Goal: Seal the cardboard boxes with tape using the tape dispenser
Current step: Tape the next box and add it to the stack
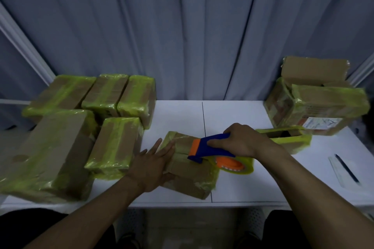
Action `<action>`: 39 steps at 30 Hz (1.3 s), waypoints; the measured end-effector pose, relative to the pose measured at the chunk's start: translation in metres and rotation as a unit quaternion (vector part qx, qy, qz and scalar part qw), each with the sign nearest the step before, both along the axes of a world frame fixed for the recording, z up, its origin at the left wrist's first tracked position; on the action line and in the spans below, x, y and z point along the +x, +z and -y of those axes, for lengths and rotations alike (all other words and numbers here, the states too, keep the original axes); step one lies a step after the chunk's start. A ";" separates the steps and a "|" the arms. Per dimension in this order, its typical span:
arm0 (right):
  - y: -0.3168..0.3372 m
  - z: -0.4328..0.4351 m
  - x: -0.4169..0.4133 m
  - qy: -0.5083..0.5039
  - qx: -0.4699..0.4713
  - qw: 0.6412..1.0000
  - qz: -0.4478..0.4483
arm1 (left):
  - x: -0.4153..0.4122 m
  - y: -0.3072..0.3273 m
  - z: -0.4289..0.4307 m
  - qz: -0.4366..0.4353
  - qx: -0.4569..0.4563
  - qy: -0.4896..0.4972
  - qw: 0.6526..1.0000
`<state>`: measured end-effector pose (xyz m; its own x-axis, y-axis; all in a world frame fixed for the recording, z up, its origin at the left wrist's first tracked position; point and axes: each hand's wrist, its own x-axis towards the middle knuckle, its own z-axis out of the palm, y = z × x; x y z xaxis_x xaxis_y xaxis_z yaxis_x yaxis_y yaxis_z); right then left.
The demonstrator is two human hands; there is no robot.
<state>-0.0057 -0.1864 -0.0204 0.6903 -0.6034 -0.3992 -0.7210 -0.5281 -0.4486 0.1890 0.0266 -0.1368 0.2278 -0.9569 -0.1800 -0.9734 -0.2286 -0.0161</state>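
A small cardboard box (188, 176) with yellow tape on its edges lies on the white table (242, 184) in front of me. My left hand (151, 166) rests flat on the box's left side, fingers straight. My right hand (240, 141) grips the blue handle of the tape dispenser (210, 149), which has an orange plate and a yellowish tape roll (240, 164). The dispenser's front end sits on top of the box.
Several taped boxes (113, 127) are grouped at the left. At the right stand stacked boxes (315, 107), one with open flaps, and a flat taped box (287, 137) behind my right hand. A pen and ruler (344, 170) lie near the right edge. A curtain hangs behind.
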 end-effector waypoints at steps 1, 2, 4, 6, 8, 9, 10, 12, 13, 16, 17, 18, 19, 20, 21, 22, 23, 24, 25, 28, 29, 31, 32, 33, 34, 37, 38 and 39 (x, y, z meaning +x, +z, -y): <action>0.002 0.001 -0.001 -0.001 0.004 1.000 -0.006 | 0.000 0.000 0.001 -0.001 0.001 -0.002 1.000; 0.004 0.003 -0.002 -0.002 0.008 1.000 -0.011 | 0.001 -0.001 0.002 0.000 -0.002 -0.004 1.000; 0.006 0.006 -0.004 -0.001 0.012 1.000 -0.025 | 0.000 0.001 0.003 -0.001 -0.002 -0.006 1.000; 0.004 0.003 -0.003 0.008 0.000 0.999 -0.043 | 0.000 0.001 0.004 -0.003 0.008 -0.003 1.000; -0.003 -0.003 0.001 0.010 -0.019 0.998 -0.056 | 0.002 0.003 0.005 0.004 0.014 0.001 1.000; -0.007 -0.005 0.004 0.007 -0.022 0.998 -0.057 | 0.008 0.000 0.005 0.008 0.020 0.001 1.000; -0.012 -0.007 0.006 0.002 -0.020 0.998 -0.055 | 0.012 -0.001 0.006 0.014 0.022 0.003 1.000; -0.021 -0.010 0.013 -0.010 -0.014 0.999 -0.045 | 0.023 -0.002 0.008 0.038 0.010 0.000 0.999; -0.025 -0.011 0.016 -0.015 -0.014 0.999 -0.037 | 0.027 -0.003 0.009 0.054 0.009 0.003 0.999; -0.031 -0.015 0.026 -0.016 -0.028 0.999 -0.025 | 0.033 0.001 0.014 0.059 0.046 0.027 0.997; -0.030 -0.016 0.028 -0.016 -0.033 0.999 -0.024 | 0.031 0.006 0.017 0.044 0.051 0.029 0.997; -0.027 -0.016 0.030 -0.015 -0.034 0.999 -0.026 | 0.028 0.010 0.019 0.020 0.043 0.022 0.999; -0.024 -0.016 0.032 -0.013 -0.033 0.999 -0.029 | 0.025 0.009 0.021 -0.011 0.034 0.006 0.999; -0.022 -0.016 0.033 -0.009 -0.029 0.999 -0.033 | 0.022 0.009 0.023 -0.039 0.026 -0.011 0.999; -0.021 -0.015 0.034 -0.003 -0.025 0.999 -0.037 | 0.019 0.005 0.025 -0.056 0.016 -0.026 0.998; -0.020 -0.015 0.034 0.003 -0.021 0.999 -0.042 | 0.015 0.001 0.027 -0.062 0.005 -0.035 0.997; -0.021 -0.014 0.034 0.008 -0.018 0.999 -0.045 | 0.012 -0.003 0.029 -0.061 -0.005 -0.035 0.998; -0.022 -0.013 0.034 0.011 -0.013 0.999 -0.048 | 0.011 -0.008 0.030 -0.058 -0.016 -0.032 0.998; -0.024 -0.012 0.033 0.012 -0.008 0.999 -0.047 | 0.011 -0.013 0.030 -0.055 -0.027 -0.028 0.998; -0.030 -0.010 0.028 0.005 0.007 0.999 -0.036 | 0.014 -0.021 0.027 -0.047 -0.041 -0.036 0.997; -0.030 -0.009 0.026 0.003 0.011 0.999 -0.033 | 0.016 -0.023 0.026 -0.048 -0.044 -0.037 0.997; -0.028 -0.009 0.020 0.000 0.027 0.999 -0.025 | 0.017 -0.023 0.026 -0.059 -0.051 -0.036 0.996; -0.025 -0.009 0.017 -0.004 0.036 0.999 -0.016 | 0.016 -0.021 0.026 -0.061 -0.051 -0.036 0.996; -0.022 -0.009 0.014 -0.008 0.042 0.999 -0.005 | 0.016 -0.020 0.026 -0.060 -0.050 -0.039 0.996; -0.019 -0.009 0.010 -0.008 0.041 0.999 0.002 | 0.015 -0.019 0.026 -0.059 -0.054 -0.042 0.996; -0.013 -0.007 -0.004 -0.005 0.040 0.999 0.000 | 0.016 -0.019 0.026 -0.066 -0.070 -0.048 0.994; -0.011 -0.006 -0.010 -0.013 0.042 0.999 0.002 | 0.018 -0.020 0.026 -0.065 -0.069 -0.048 0.994; -0.009 -0.003 -0.017 -0.021 0.042 0.999 0.002 | 0.018 -0.022 0.026 -0.060 -0.070 -0.050 0.995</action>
